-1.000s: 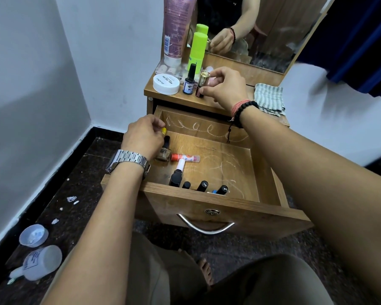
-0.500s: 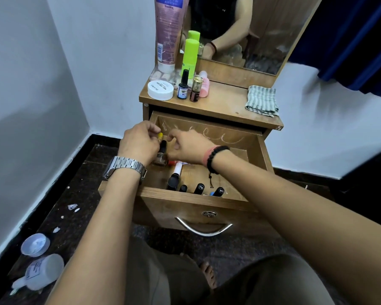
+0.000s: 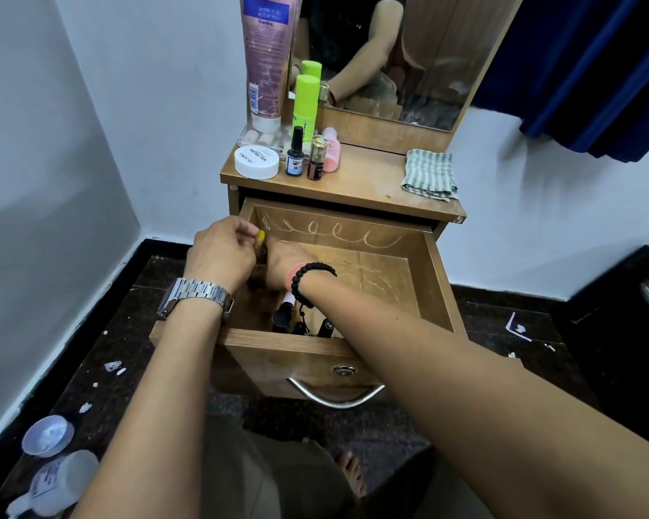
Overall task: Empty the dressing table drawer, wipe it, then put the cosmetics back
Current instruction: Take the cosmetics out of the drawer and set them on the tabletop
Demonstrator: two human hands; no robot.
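Drawer (image 3: 437,279) right half bare, open from above. Left front crowded by dark tubes (image 3: 282,317). Counter (image 3: 368,185) middle free between bottles (image 3: 315,159) and cloth (image 3: 429,174).

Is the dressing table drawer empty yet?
No. The drawer is open and dark-capped cosmetics lie at its front.

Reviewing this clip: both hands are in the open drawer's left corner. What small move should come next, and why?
Probably lift what the left hand holds, a yellow-tipped item, onto the tabletop beside the gold-capped bottle. The drawer still holds dark tubes, so emptying is unfinished.
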